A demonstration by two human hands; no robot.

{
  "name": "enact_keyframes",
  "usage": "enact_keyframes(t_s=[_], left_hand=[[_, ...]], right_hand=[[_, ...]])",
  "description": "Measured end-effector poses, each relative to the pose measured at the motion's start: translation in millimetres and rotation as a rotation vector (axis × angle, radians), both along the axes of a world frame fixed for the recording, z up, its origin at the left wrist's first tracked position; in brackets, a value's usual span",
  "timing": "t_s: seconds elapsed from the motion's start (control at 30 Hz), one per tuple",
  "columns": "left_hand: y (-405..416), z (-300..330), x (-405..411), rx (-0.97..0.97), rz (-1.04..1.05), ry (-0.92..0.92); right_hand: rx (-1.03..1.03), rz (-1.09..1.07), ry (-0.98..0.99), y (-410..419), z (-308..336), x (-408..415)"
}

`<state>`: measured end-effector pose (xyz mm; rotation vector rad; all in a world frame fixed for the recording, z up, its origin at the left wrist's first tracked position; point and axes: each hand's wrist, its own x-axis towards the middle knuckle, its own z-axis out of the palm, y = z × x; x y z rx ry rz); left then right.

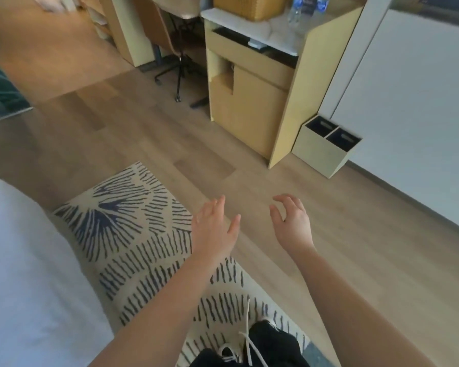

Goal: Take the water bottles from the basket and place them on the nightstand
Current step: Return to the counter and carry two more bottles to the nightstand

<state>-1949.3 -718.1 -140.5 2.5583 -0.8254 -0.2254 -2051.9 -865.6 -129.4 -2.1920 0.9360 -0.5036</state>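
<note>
A yellow woven basket [245, 6] sits on the white marble top of a wooden cabinet [249, 102] at the top of the head view. Two clear water bottles with blue labels [297, 7] [321, 4] stand on that top just right of the basket. My left hand [212, 229] and my right hand [292, 223] hover over the wooden floor, far below and in front of the cabinet. Both hands are empty with fingers spread. The right hand's fingers curl slightly.
A white bed [24, 274] fills the lower left. A patterned rug [133, 221] lies under my arms. An office chair [175, 49] stands under a desk at the top. A two-slot bin [326, 147] sits by the white wall on the right.
</note>
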Motion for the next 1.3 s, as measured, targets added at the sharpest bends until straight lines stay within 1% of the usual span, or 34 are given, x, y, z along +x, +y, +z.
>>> enact_keyframes(t_s=[0.17, 0.33, 0.5, 0.63, 0.87, 0.97, 1.07, 1.2, 1.3], left_hand=[[-41.5, -11.1, 70.8, 0.04, 0.003, 0.044], [-102.5, -17.3, 165.5, 0.036, 0.011, -0.006], [-180.6, -2.7, 272.3, 0.042, 0.002, -0.042], [-233.9, 12.5, 357.1, -0.006, 0.057, -0.032], [-313.1, 15.0, 459.1, -0.044, 0.054, 0.007], [-350.3, 11.1, 504.7, -0.08, 0.034, 0.01], [-389.5, 3.5, 562.1, -0.086, -0.015, 0.003], [-444.1, -2.0, 653.0, -0.073, -0.124, -0.001], [-485.0, 7.3, 714.5, -0.077, -0.214, -0.015]], right_hand=[[0.003, 0.014, 0.008, -50.2, -8.4, 74.8], [0.008, 0.02, -0.006, -119.6, -20.1, 165.3], [0.038, 0.042, 0.02, -191.5, -20.6, 271.1], [0.019, 0.065, 0.013, -246.5, -10.4, 340.5], [0.004, 0.022, 0.052, -328.4, -3.9, 435.3], [0.009, -0.003, 0.063, -359.4, -11.4, 476.4], [0.009, -0.071, 0.067, -393.0, -20.4, 524.9], [0.034, -0.173, 0.065, -435.2, -27.5, 599.9], [0.04, -0.251, 0.074, -463.7, -22.7, 648.0]])
